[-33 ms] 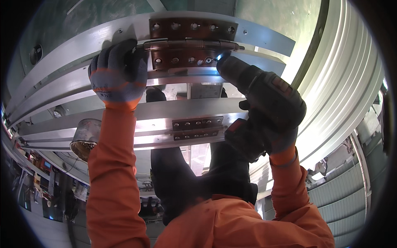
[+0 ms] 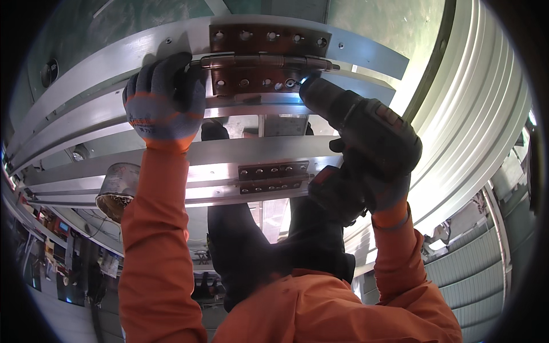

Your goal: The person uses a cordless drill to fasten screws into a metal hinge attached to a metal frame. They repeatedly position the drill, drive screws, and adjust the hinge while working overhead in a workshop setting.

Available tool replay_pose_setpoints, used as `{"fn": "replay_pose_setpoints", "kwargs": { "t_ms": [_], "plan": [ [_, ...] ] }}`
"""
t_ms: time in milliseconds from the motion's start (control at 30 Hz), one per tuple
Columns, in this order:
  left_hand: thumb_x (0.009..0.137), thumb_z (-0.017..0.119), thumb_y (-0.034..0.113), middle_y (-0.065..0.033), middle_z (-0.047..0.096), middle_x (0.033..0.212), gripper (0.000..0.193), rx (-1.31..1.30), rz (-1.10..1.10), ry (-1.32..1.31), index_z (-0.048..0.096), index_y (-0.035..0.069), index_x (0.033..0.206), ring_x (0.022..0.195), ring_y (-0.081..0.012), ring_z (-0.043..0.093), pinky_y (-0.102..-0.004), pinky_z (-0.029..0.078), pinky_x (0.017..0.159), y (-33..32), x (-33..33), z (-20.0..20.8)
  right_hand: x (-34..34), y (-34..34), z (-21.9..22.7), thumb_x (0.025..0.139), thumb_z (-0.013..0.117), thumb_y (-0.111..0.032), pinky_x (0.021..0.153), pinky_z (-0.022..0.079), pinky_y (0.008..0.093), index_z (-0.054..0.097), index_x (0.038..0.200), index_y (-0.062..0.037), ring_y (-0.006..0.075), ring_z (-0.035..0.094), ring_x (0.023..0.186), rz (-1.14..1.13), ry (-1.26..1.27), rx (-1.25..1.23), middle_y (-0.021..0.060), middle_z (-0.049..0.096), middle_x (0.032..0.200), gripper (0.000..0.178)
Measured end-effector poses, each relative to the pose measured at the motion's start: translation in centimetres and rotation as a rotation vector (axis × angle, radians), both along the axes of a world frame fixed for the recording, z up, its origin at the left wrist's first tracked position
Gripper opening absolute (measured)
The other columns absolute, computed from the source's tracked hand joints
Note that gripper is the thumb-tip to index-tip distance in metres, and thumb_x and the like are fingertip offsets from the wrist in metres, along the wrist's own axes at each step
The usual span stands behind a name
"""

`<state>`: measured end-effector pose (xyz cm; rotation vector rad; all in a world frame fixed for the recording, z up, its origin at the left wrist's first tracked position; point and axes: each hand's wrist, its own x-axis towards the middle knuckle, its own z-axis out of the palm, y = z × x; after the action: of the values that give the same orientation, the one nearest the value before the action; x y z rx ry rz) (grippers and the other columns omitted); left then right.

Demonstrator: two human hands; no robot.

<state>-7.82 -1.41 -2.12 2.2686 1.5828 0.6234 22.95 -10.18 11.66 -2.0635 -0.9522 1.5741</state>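
A large brown metal hinge (image 2: 267, 60) lies across two aluminium profiles (image 2: 372, 55), its leaves pierced by several holes. At the hinge's left end, my gloved left hand (image 2: 164, 103) is closed round the lower profile, the thumb beside the hinge pin; the fingertips are partly hidden. My gloved right hand (image 2: 384, 191) grips a dark cordless drill (image 2: 366, 123) by its handle. The drill's tip meets or nearly meets the rightmost hole of the lower leaf, where its lamp casts a bluish glow. Whether the bit touches the screw there, I cannot tell.
Nearer my body, a smaller brown hinge (image 2: 273, 177) spans two more profiles. An open cylindrical tin (image 2: 118, 187) stands left, next to my forearm. Stacked pale long profiles (image 2: 486, 114) curve along the right. My legs (image 2: 240, 246) are below the near profiles.
Very little differs. The large hinge and the far profile appear a touch further right; both hands keep their hold and the drill stays at the same hole.
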Motion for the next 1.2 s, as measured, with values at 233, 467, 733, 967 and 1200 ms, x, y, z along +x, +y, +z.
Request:
{"fn": "replay_pose_setpoints", "kwargs": {
  "t_ms": [233, 467, 733, 967, 1200],
  "plan": [
    [0.084, 0.078, 0.013, -0.0120, 0.079, 0.104, 0.028, 0.020, 0.015, -0.060, 0.078, 0.010, 0.112, 0.092, -0.0368, 0.073, -0.0462, 0.057, 0.088, -0.1, -0.3, -0.5, 0.9, -0.6, -2.5, 0.079, 0.077, 0.007, 0.091, 0.061, 0.0363, 0.074, 0.125, 0.0012, 0.0290, 0.076, 0.101, 0.374, -0.235, 0.246, 0.0138, 0.079, 0.114, 0.046],
    [0.082, 0.083, 0.021, -0.0068, 0.077, 0.095, 0.023, 0.111, 0.071, -0.097, 0.079, 0.016, 0.104, 0.084, -0.0334, 0.072, -0.0447, 0.057, 0.080, -0.1, -0.1, -0.9, -1.3, 3.1, 0.5, 0.081, 0.078, 0.004, 0.096, 0.060, 0.0393, 0.076, 0.130, -0.0063, 0.0350, 0.075, 0.108, 0.592, -0.275, 0.203, 0.0141, 0.078, 0.121, 0.050],
    [0.086, 0.077, 0.026, -0.0146, 0.071, 0.122, 0.038, -0.295, 0.133, -0.872, 0.074, 0.005, 0.117, 0.114, -0.0329, 0.068, -0.0465, 0.054, 0.100, -3.7, 8.0, 6.8, -1.8, 7.0, 2.5, 0.079, 0.085, -0.011, 0.081, 0.062, 0.0382, 0.076, 0.122, -0.0057, 0.0284, 0.077, 0.093, 0.985, -0.414, 0.215, 0.0115, 0.076, 0.107, 0.044],
    [0.075, 0.075, 0.033, -0.0125, 0.070, 0.108, 0.033, -0.129, -0.029, -0.909, 0.074, 0.009, 0.099, 0.108, -0.0357, 0.068, -0.0524, 0.053, 0.095, -4.1, 17.5, 8.7, -1.2, 5.6, 1.9, 0.085, 0.082, -0.007, 0.082, 0.061, 0.0350, 0.076, 0.119, -0.0050, 0.0226, 0.076, 0.096, 0.542, -0.170, -0.019, 0.0100, 0.077, 0.110, 0.035],
    [0.076, 0.077, 0.030, -0.0127, 0.070, 0.108, 0.033, -0.153, -0.074, -0.914, 0.074, 0.010, 0.102, 0.106, -0.0353, 0.068, -0.0506, 0.054, 0.093, -5.0, 17.4, 8.3, -1.6, 4.3, 2.5, 0.085, 0.082, -0.005, 0.084, 0.061, 0.0352, 0.075, 0.119, -0.0041, 0.0238, 0.076, 0.099, 0.532, -0.183, -0.045, 0.0114, 0.076, 0.113, 0.035]
  ]
}}
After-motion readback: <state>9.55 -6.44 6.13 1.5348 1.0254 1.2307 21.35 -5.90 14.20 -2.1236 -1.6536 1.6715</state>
